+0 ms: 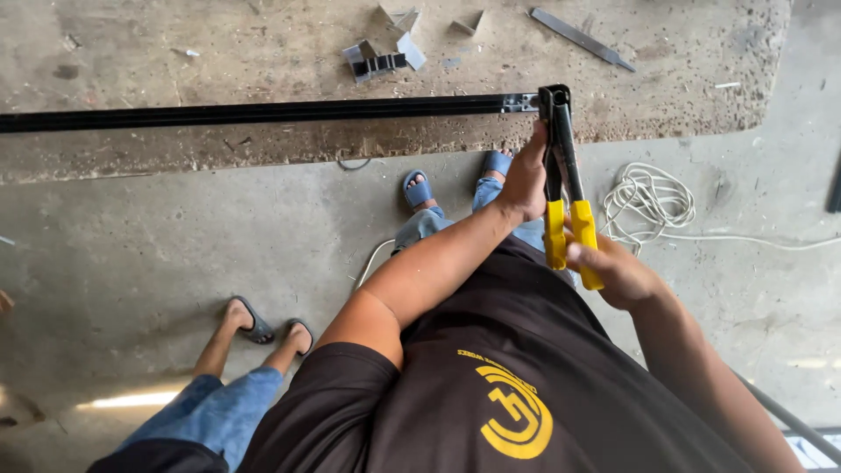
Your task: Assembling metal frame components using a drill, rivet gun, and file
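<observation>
Left hand (526, 180) wrapped round riveter (561, 175) neck, right hand (613, 267) closed on yellow handles. Best kept square to black rail (263, 112) end on tabletop (175, 52); squeeze evenly.

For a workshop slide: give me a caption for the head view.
Both hands, left and right, squeeze a yellow-handled riveter onto the black rail end.
</observation>
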